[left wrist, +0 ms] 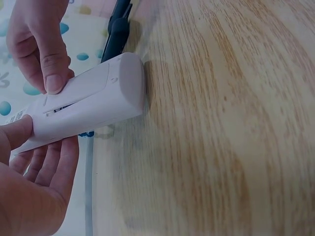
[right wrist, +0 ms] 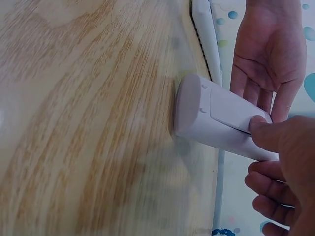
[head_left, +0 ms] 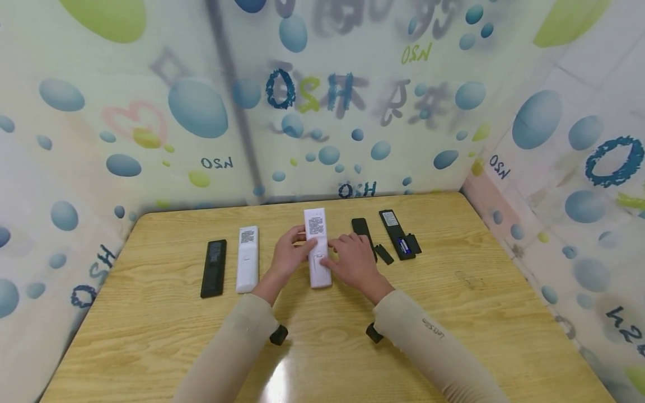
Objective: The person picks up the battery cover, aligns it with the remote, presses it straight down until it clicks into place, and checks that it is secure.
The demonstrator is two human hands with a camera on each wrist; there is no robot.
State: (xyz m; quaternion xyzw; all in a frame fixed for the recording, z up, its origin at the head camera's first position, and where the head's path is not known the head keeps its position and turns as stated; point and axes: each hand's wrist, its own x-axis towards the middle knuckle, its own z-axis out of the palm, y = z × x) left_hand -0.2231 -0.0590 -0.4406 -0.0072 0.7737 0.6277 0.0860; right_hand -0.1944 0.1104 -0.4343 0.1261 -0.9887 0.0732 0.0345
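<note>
A white remote control [head_left: 316,215] is back side up in the middle, its lower end tilted down toward the table. My left hand [head_left: 289,254] grips it from the left, thumb on the back and fingers underneath. From the right, my right hand [head_left: 355,260] holds its lower part, the thumb pressing on the battery cover [right wrist: 231,110]. One end of that cover stands slightly raised, with a thin dark gap showing in the left wrist view. What lies inside the compartment is mostly hidden.
Left of my hands lie a black remote [head_left: 214,268] and another white remote [head_left: 247,257]. On the right are a black remote [head_left: 361,225] beside a loose cover [head_left: 384,254], partly behind my hand, and one [head_left: 391,224] with batteries [head_left: 404,245] exposed. A patterned curtain [head_left: 327,134] hangs behind.
</note>
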